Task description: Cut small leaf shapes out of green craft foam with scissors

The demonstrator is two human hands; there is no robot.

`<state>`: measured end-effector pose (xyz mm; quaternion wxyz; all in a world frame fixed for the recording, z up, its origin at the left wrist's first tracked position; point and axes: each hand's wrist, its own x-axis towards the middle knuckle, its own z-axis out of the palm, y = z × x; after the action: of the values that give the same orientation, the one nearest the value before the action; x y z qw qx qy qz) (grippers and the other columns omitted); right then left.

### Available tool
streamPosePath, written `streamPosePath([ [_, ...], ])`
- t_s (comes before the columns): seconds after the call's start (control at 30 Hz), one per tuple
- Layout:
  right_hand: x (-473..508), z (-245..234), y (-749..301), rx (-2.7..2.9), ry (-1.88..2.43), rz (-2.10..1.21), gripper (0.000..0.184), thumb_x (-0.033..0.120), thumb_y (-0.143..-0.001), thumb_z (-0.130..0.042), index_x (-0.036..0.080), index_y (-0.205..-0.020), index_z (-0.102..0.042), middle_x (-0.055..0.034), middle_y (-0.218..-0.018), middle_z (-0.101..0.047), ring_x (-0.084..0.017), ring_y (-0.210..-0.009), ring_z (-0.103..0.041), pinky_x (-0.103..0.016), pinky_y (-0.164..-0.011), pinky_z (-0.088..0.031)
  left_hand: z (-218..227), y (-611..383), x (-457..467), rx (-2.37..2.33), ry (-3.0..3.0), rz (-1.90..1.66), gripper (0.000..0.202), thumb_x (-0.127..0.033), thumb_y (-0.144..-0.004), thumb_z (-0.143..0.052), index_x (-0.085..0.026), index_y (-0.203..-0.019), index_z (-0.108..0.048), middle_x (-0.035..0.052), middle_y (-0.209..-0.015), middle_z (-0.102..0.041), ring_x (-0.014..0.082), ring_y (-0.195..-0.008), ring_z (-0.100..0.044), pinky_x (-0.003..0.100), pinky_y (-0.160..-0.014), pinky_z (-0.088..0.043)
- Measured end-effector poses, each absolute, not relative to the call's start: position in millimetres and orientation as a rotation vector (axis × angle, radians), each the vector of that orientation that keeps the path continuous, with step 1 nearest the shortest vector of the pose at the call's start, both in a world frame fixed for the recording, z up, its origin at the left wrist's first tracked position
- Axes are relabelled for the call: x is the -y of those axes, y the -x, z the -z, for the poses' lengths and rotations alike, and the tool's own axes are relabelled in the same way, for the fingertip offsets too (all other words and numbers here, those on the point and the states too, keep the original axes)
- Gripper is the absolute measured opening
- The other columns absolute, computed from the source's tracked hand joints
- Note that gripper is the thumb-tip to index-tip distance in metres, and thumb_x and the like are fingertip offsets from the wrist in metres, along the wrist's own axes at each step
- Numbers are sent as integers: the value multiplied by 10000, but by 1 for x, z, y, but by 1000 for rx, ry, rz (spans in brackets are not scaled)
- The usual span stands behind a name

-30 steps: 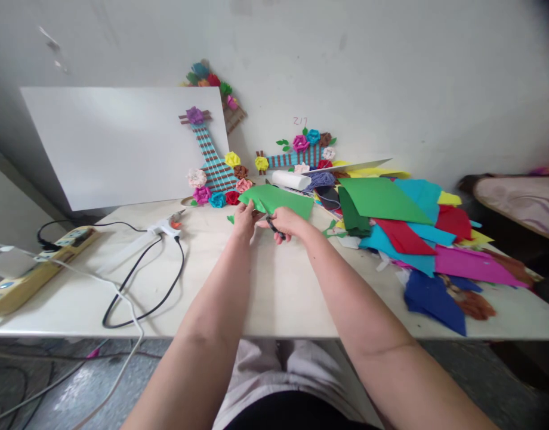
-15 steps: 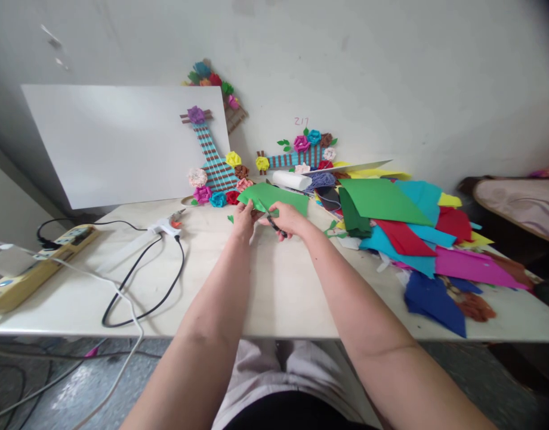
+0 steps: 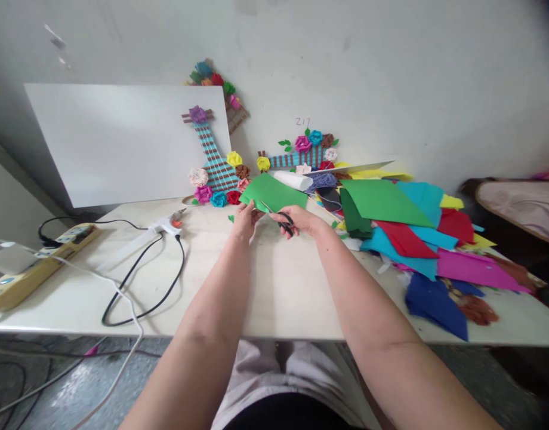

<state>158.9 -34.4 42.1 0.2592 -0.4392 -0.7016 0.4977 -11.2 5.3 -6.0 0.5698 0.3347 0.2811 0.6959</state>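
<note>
My left hand (image 3: 246,218) pinches the near left edge of a green sheet (image 3: 274,192), which looks like paper or felt. In my right hand (image 3: 300,220) is a pair of scissors (image 3: 287,223) with black handles, its blades pointing left at the sheet's near edge. Whether the blades are parted is too small to tell. Just behind the sheet stands a blue-and-brown striped guitar shape (image 3: 215,161) trimmed with paper flowers. A small green leaf piece (image 3: 231,218) lies left of my left hand.
A white glue gun (image 3: 166,226) with a black cord lies to the left, near a yellow power strip (image 3: 42,266). Coloured sheets (image 3: 391,200) are heaped on the right. A white board (image 3: 122,143) and a second flowered guitar shape (image 3: 296,159) lean at the wall.
My right hand has drawn the scissors a little to the right, away from my left hand, so more blade shows. The green sheet now lies tilted slightly higher on its left side.
</note>
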Motion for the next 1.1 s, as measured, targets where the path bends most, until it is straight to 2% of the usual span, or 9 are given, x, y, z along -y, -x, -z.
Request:
streamPosePath([
  [0.17,20,-30,-166,1883,1058,-1523,422,521,-841,-558,100,-871,-576,-31,-539,-634,-77,-363,-538,-146,-270,-262,9,13,-9,-620,-771,-1664,214,-247,-741,-689,-185,-929,-608,9,-767,-687,129,-684,-645,285,-757,-517],
  [0.3,15,-27,-169,1891,1060,-1610,403,498,-857,-546,99,-909,-577,-34,-540,-633,-80,-367,-533,-147,-270,-256,10,13,-12,-604,-756,-1639,102,-190,-758,-654,-166,-837,-595,9,-748,-683,115,-649,-637,287,-763,-524],
  [0.43,12,-24,-176,1930,1034,-1635,399,496,-857,-545,103,-919,-582,-43,-577,-648,-91,-395,-561,-146,-288,-300,11,12,-12,-605,-744,-1596,41,-141,-766,-613,-150,-773,-573,4,-695,-666,107,-615,-629,290,-746,-535],
  [0.67,19,-19,-178,1859,933,-1688,373,478,-871,-521,111,-920,-571,-66,-651,-678,-130,-473,-625,-164,-322,-372,8,10,-7,-648,-766,-1583,74,-149,-737,-636,-147,-765,-567,9,-705,-666,108,-605,-623,277,-704,-535],
  [0.93,27,-19,-175,1810,942,-1640,311,405,-902,-494,104,-891,-571,-35,-595,-637,-98,-409,-569,-156,-306,-340,4,8,-4,-669,-715,-1548,69,-161,-723,-610,-155,-771,-560,13,-683,-661,124,-590,-618,267,-632,-520],
  [1.1,31,-20,-170,1759,982,-1583,266,357,-916,-481,108,-876,-565,-16,-565,-622,-88,-386,-552,-150,-292,-320,4,6,-1,-667,-776,-1544,172,-206,-684,-664,-172,-791,-533,-6,-677,-635,114,-567,-600,271,-633,-515],
])
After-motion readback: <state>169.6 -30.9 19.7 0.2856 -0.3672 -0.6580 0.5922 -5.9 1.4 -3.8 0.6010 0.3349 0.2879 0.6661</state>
